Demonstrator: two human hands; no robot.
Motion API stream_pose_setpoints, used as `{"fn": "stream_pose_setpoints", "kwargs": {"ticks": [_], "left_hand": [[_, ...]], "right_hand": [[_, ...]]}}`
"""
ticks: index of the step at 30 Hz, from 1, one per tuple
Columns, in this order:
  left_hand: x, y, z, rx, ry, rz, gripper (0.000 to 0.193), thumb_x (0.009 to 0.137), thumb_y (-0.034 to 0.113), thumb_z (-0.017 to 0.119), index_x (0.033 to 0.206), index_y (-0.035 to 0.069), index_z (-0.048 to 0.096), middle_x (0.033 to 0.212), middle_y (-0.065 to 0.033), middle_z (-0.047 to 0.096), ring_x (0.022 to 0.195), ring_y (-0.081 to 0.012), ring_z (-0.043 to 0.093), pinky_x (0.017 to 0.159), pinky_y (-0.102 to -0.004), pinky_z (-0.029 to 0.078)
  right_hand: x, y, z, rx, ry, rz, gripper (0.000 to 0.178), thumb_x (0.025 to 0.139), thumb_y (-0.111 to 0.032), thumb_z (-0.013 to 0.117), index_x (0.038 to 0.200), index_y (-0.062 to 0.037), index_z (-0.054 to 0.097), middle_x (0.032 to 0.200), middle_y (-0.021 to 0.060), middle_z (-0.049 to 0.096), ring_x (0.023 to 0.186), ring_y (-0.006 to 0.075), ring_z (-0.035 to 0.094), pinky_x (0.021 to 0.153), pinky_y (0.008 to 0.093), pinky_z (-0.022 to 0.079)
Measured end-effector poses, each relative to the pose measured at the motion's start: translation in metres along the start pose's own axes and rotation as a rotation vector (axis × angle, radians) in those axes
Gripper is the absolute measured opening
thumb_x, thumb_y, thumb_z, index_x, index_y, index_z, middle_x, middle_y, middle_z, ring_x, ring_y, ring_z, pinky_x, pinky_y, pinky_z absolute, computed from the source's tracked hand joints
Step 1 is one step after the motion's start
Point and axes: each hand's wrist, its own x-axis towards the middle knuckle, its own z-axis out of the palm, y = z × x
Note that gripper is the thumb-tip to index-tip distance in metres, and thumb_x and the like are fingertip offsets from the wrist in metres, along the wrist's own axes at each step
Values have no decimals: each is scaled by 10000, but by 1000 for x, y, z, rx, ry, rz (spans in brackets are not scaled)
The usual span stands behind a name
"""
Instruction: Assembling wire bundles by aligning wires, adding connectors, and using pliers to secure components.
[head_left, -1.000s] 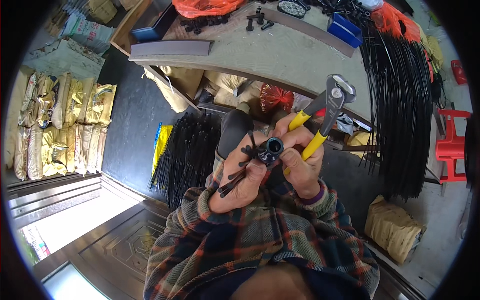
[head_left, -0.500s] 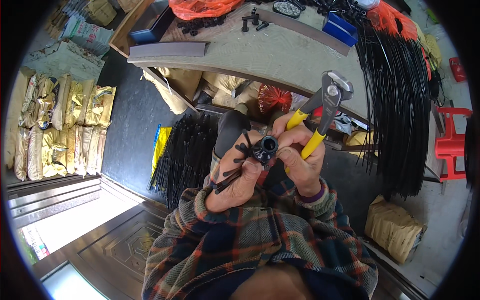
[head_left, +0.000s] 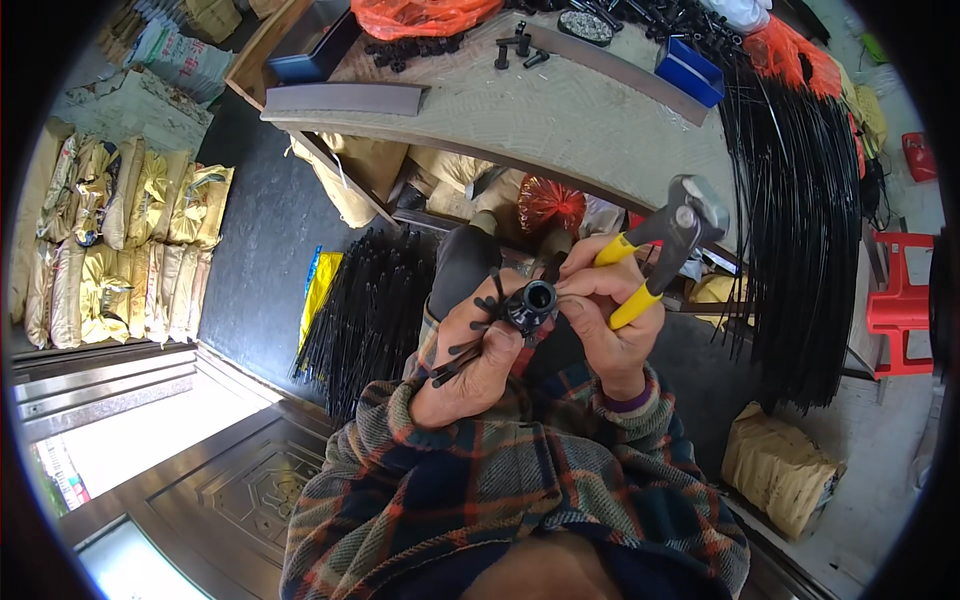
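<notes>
Head view: left hand (head_left: 478,362) grips small black plastic tube fitting (head_left: 530,302) upright; beside it, right hand (head_left: 612,322) pinches it, clutching yellow-handled steel pincers (head_left: 662,250) ready.

Black tube fitting (head_left: 530,303) end-on – yellow-handled pincers (head_left: 655,255) beside it

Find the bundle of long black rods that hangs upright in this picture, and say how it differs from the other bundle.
It is the tall bundle at the right, hanging beside the workbench. The other bundle lies fanned on the dark floor, left of the hands.
</notes>
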Motion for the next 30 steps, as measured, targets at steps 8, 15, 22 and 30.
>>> {"fn": "stream_pose_setpoints", "kwargs": {"ticks": [8, 15, 22, 30], "left_hand": [[-1, -4, 7, 88, 167, -18, 495, 902, 466, 429, 1037, -4, 513, 884, -29, 483, 764, -79, 419, 691, -227, 368], [2, -10, -5, -24, 10, -74, 496, 899, 462, 438, 1049, -8, 495, 884, -32, 484, 782, -84, 437, 705, -224, 375], [-1, -9, -2, 106, 54, -32, 566, 898, 523, 365, 925, -20, 520, 871, -86, 508, 801, -167, 478, 716, -294, 362], [-3, -12, -5, 57, 65, -7, 552, 902, 510, 369, 936, -21, 514, 875, -87, 504, 806, -161, 468, 732, -294, 352]], "right_hand": [[13, -22, -7, -477, -88, -124, 165, 647, 80, 680, 792, 12, 640, 859, 116, 567, 754, 186, 573, 612, 263, 442], [-1, -5, 4, -37, -47, 112, 109, 691, 28, 618, 794, 5, 591, 897, 135, 536, 739, 166, 526, 643, 262, 420], [-2, 0, 15, 114, -26, -12, 125, 717, -87, 629, 815, -31, 575, 910, 127, 486, 740, 133, 476, 711, 258, 408], [-5, 7, 22, 210, 43, 22, 144, 688, 43, 665, 811, -17, 620, 873, 96, 518, 768, 127, 501, 675, 250, 416]]}}
